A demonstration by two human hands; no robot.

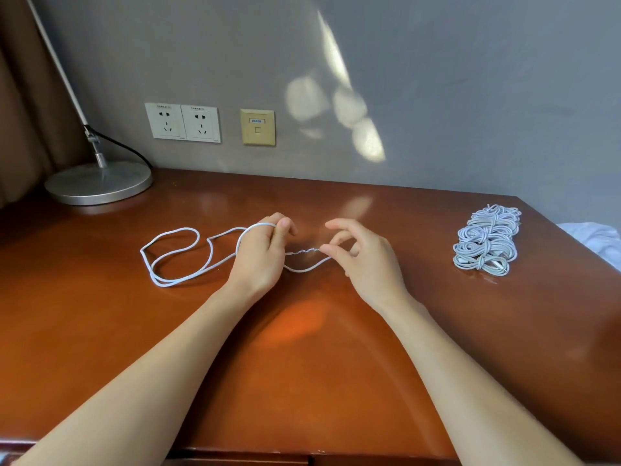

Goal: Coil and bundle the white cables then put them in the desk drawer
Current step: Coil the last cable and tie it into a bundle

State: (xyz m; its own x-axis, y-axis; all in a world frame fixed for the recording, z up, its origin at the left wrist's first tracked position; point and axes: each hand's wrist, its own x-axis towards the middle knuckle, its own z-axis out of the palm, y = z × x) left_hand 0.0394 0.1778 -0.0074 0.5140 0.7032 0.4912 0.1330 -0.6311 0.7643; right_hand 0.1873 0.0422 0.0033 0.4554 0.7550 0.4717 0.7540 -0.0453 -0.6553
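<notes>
Left hand [260, 253] holds a loop of the white cable [195, 276] over its fingers, right hand [363, 260] pinches a kinked stretch. The slack sprawled on the surface [302, 331] could tangle when pulled in, or the loop could slip off.

Labels [163, 106] on wall sockets [201, 124] are illegible.

Cable [187, 229]: white, plain.
Bundles [485, 240]: white, streaked with pale grey.
Tie [305, 252]: silvery, with a blue-green tint noted at one end.
Desk [302, 364]: glossy reddish-brown, marked by an orange glow and pale reflections.
Wall [470, 79]: grey, dappled with cream light patches.
Sockets [183, 122]: white.
Plate [257, 127]: beige, fitted with a small blue label.
Lamp base [97, 183]: brushed silver.
Arm [57, 58]: white.
Cord [134, 151]: black.
Curtain [27, 112]: brown.
Cloth [598, 240]: white.
</notes>
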